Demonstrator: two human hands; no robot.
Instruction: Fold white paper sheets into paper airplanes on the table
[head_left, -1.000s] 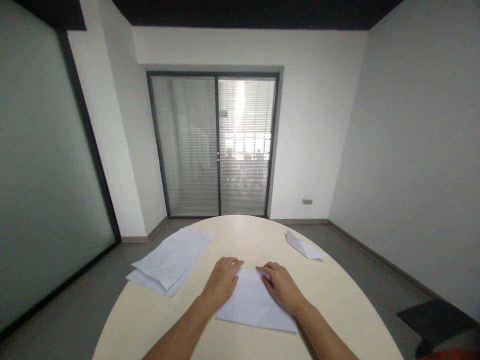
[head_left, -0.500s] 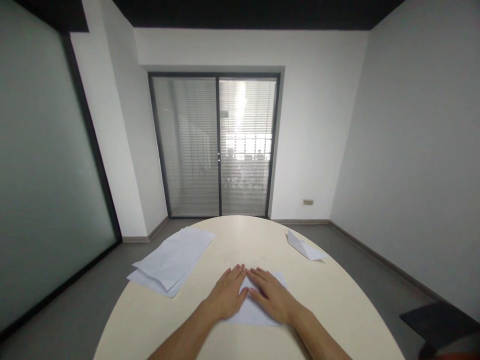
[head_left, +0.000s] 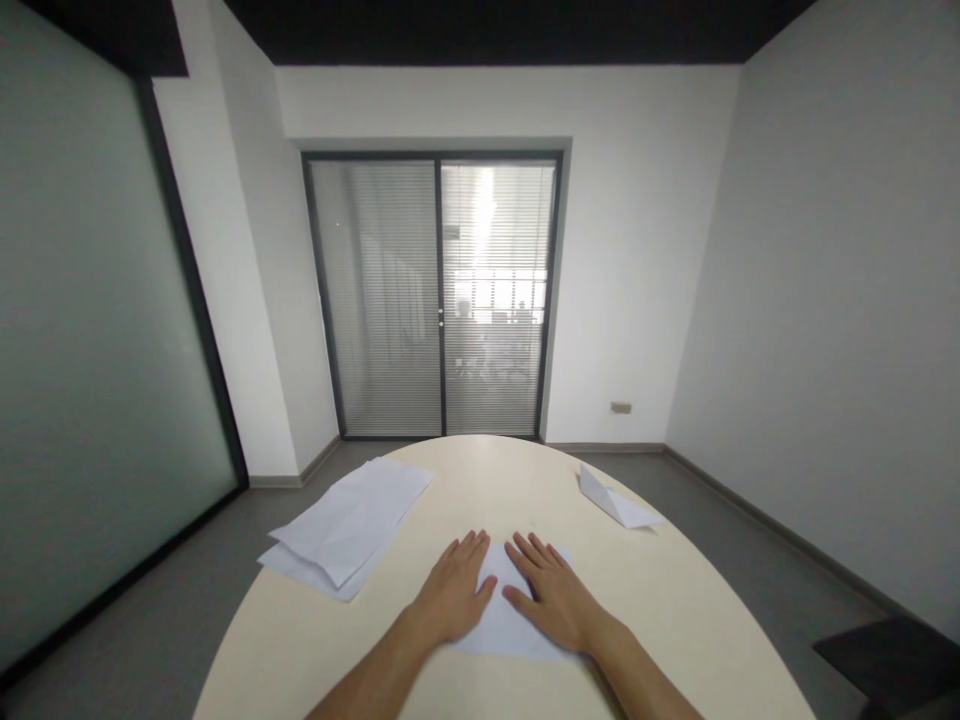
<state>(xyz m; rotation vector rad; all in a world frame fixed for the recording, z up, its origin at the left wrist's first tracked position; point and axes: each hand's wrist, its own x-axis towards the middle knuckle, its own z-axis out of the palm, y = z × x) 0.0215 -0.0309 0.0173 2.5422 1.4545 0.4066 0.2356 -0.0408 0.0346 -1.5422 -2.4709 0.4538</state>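
A folded white paper sheet [head_left: 501,618] lies on the cream oval table [head_left: 675,620] in front of me. My left hand [head_left: 454,594] lies flat, palm down, on the sheet's left part with fingers spread. My right hand [head_left: 551,596] lies flat on its right part, fingers pointing away from me. The two hands sit side by side, a narrow strip of paper showing between them. Neither hand grips anything.
A loose stack of white sheets [head_left: 346,524] hangs over the table's far left edge. A folded white paper shape [head_left: 616,500] rests near the far right edge. A dark chair [head_left: 892,665] stands low right. Glass doors with blinds [head_left: 439,300] are ahead.
The sheet was folded over to about half its length. Both hands went from pinching its far edge to pressing flat on it, side by side, then slid slightly apart.
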